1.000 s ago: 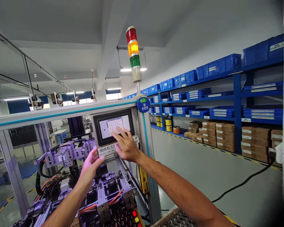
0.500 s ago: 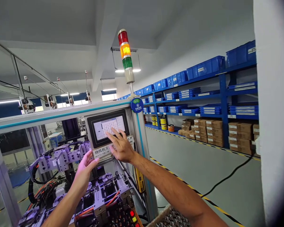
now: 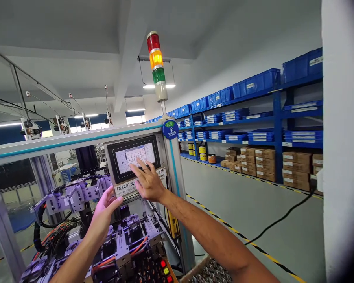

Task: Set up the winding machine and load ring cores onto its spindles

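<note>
A black-framed touch screen showing a number keypad is mounted on the machine's frame. Over its lower part is my right hand, fingers spread, the fingertips at the keypad; whether they press it cannot be made out. My left hand is at the lower left corner of the screen panel, thumb and fingers apart, beside a white label with printed characters. Neither hand holds anything. Below the hands lies the machine's metal mechanism.
A signal tower with its amber lamp lit stands above the frame. Red and yellow buttons are low in front, beside a box of metal parts. Blue shelves with bins and cartons line the right wall.
The view has shifted slightly. My right hand's fingertips have moved slightly left and down relative to the keypad, while my left hand stays by the panel's corner.
</note>
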A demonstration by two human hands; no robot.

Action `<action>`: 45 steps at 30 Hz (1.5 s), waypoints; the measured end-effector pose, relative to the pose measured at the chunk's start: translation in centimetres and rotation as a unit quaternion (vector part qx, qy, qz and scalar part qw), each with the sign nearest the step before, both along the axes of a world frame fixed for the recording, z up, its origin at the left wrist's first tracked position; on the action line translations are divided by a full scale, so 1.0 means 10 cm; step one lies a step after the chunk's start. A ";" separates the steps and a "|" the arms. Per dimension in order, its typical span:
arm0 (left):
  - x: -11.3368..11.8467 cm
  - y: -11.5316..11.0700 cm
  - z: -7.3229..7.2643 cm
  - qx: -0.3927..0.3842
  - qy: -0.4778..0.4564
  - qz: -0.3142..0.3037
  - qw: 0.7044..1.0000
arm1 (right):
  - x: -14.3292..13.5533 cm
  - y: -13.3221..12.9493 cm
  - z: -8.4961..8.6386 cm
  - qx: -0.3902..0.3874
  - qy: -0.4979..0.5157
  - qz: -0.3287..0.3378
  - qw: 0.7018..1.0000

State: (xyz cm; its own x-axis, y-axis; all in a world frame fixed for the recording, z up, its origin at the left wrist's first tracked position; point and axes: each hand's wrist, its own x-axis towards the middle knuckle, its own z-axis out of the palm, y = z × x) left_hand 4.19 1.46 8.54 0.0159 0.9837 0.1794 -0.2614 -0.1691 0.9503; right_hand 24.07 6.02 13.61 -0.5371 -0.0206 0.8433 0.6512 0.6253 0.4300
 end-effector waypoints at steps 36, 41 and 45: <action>0.01 0.03 -0.08 0.018 0.037 0.016 0.999 | 0.20 0.07 0.08 0.028 0.031 -0.007 0.999; -0.01 0.03 -0.11 0.004 0.047 0.011 0.999 | 0.56 0.17 0.11 0.082 0.120 -0.035 0.989; 0.00 0.05 -0.16 0.024 0.051 0.010 0.998 | 0.84 0.35 0.04 0.108 0.160 -0.097 0.976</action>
